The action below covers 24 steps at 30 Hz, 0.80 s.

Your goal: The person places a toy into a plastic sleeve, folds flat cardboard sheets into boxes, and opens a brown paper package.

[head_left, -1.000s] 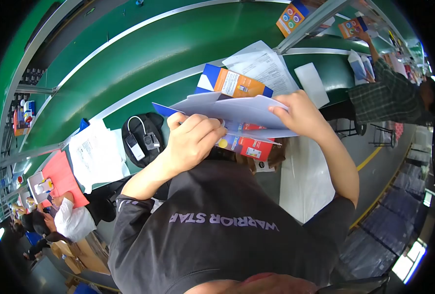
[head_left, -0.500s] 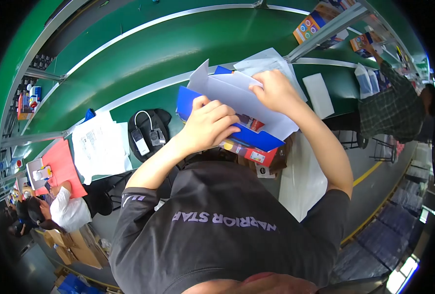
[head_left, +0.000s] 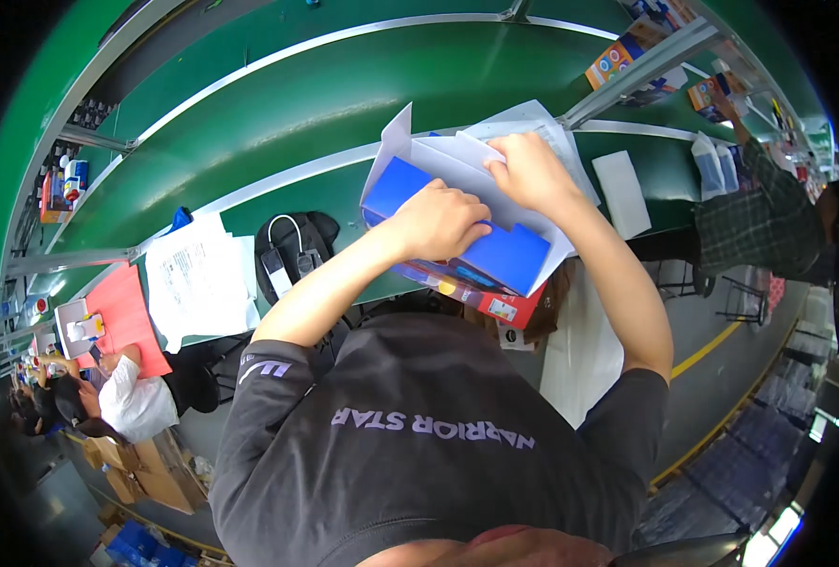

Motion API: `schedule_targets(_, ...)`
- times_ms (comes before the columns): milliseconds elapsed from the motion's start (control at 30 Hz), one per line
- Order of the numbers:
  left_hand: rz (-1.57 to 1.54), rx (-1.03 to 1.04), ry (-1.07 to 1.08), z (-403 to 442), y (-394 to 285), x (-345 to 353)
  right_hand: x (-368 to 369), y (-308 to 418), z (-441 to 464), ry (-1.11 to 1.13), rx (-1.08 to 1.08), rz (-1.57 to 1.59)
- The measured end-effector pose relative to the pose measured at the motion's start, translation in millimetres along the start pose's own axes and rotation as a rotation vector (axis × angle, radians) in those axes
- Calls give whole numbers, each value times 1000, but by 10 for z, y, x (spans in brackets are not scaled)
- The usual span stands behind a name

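Note:
A cardboard box (head_left: 509, 257) with blue, red and printed sides and a white inside stands tilted at the bench edge in front of me, its flaps raised. My left hand (head_left: 438, 222) lies over the near blue panel, its fingers curled round that panel and pressed on it. Between the thumb and fingers of my right hand (head_left: 536, 172) is the edge of a white flap (head_left: 474, 149) at the far side of the same box. Whatever lies inside the box is hidden behind the blue panel and my hands.
Printed papers (head_left: 193, 279) and a black bag (head_left: 320, 231) with a cabled device lie left on the green bench. A white foam-like piece (head_left: 621, 194) sits right. A co-worker in a checked shirt (head_left: 760, 227) stands far right; another in white (head_left: 136, 402) sits left.
My left hand has moved right and farther over the blue panel, which now covers more of the box's inside. The dark red patch seen inside is now hidden. My right hand keeps its pinch.

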<state>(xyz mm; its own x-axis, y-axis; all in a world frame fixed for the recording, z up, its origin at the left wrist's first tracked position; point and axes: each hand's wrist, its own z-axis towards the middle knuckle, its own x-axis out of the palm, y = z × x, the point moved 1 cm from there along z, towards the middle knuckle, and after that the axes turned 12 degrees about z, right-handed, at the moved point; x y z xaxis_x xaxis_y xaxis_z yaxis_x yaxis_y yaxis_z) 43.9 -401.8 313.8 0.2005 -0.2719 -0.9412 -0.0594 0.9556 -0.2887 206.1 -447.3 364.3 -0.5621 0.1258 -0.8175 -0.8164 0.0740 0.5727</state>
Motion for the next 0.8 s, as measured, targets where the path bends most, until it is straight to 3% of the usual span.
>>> schedule_targets(133,-3,-45,189,59,-15,9,-54,-42,-28,30,-4,-8)
schedule_targets(200,0,-22,153,29,-42,41,-136,-13,-117,32,5,21)
schedule_targets(267,62,-61,13,-9,-66,26,-379,153,-354,-247,-159,182)
schedule_targets(333,55,-78,-40,-63,-76,-25,-555,123,-743,-563,-166,227)
schedule_targets(400,43,-104,-90,-111,-115,-48,-479,-117,-1231,-732,-57,417)
schedule_targets(467,35,-90,-159,-135,-155,-67,-20,-167,-1443,-752,-77,618)
schedule_targets(533,44,-107,-171,-140,-144,-54,296,56,-1446,-608,-1,696)
schedule_targets(567,43,-111,-180,-133,-132,-56,576,109,-1402,-775,-138,833)
schedule_targets(633,46,-116,-183,-138,-121,-55,710,83,-1438,-579,-16,478)
schedule_targets(667,3,-97,-240,-147,-125,-55,702,30,-1418,-554,-144,227)
schedule_targets(800,37,85,-639,-374,-165,-307,671,10,-1383,-458,-132,71)
